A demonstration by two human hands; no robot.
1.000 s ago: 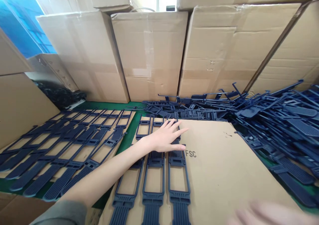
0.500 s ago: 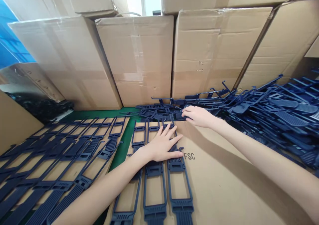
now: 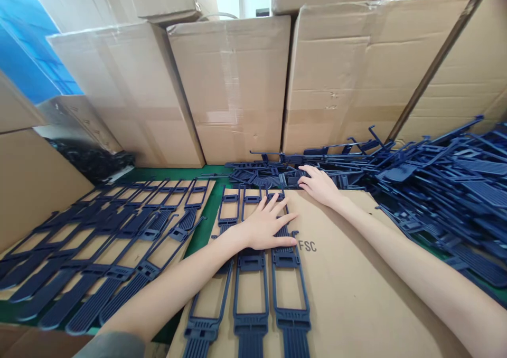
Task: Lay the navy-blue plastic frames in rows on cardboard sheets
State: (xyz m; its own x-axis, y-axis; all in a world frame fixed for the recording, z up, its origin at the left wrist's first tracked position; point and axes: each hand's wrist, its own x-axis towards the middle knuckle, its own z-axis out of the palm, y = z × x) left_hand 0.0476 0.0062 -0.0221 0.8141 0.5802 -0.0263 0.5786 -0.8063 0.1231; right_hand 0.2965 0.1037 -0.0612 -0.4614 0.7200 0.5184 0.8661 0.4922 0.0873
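Observation:
My left hand [image 3: 267,226] lies flat with fingers spread on a row of dark blue plastic frames with ribbed tongues [image 3: 250,289]. These are laid side by side on a cardboard sheet [image 3: 348,294] printed "FSC". Beyond the far edge of that sheet, my right hand [image 3: 320,185] reaches to a loose heap of similar dark blue parts [image 3: 273,176]. Its fingers are apart and their tips touch the parts; I see nothing held in them. Parts of the frames under my left palm are hidden.
On the left, another cardboard sheet [image 3: 180,250] carries several more laid-out frames [image 3: 114,247]. A large tangled pile of dark blue parts [image 3: 443,173] rises at the right. Stacked cardboard boxes [image 3: 245,94] wall off the back. Black plastic bagging [image 3: 87,160] sits at the left, and green surface [image 3: 204,231] shows between the sheets.
The view has shifted, so things sit slightly further right. My right hand's fingers have spread more over the loose parts. My left hand stays on the frames.

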